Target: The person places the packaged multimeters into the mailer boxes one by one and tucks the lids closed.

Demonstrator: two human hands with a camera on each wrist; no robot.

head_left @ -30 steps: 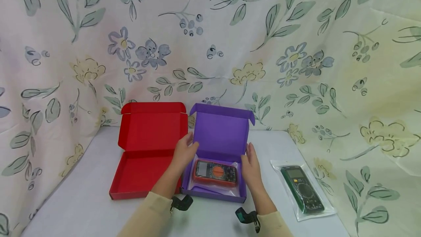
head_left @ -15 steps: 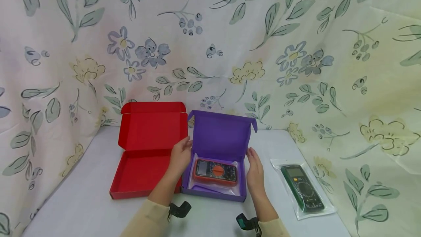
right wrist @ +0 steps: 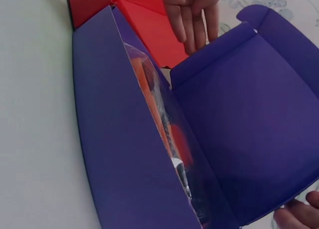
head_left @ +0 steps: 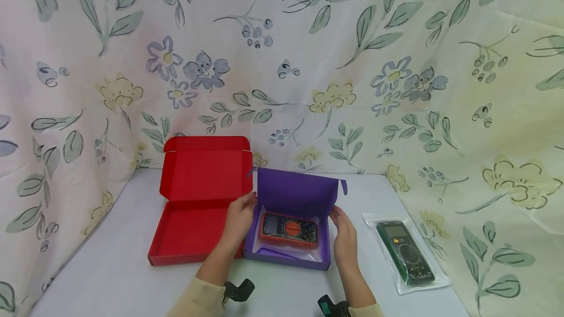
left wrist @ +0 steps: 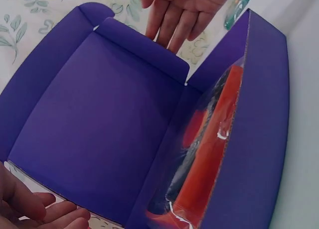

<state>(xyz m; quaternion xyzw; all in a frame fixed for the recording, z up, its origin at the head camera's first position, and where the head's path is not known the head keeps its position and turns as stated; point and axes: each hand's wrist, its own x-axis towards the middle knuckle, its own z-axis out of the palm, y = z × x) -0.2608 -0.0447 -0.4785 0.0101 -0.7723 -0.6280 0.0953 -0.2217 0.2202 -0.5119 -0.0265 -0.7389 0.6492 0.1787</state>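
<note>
A purple cardboard box (head_left: pixel 286 261) stands on the table with its lid (head_left: pixel 297 187) raised and tilted partway over. Inside lies a red-cased multimeter (head_left: pixel 288 230) in a clear plastic bag. My left hand (head_left: pixel 240 214) is at the lid's left side flap, its fingers extended along the edge in the right wrist view. On the opposite side, my right hand (head_left: pixel 345 238) touches the lid's right edge, its fingers fairly straight in the left wrist view. The lid's front flap (right wrist: pixel 294 37) and its small tabs stick out at the top.
Left of the purple box is an open red box (head_left: pixel 189 231), partly covered by my left forearm. A green multimeter (head_left: pixel 405 252) in a clear bag lies to the right on the white table (head_left: pixel 105 238). Floral cloth (head_left: pixel 282 62) hangs behind.
The purple lid has tilted forward and lower over the box. Both hands have moved down along its sides with it, and the multimeters and red box stay put.
</note>
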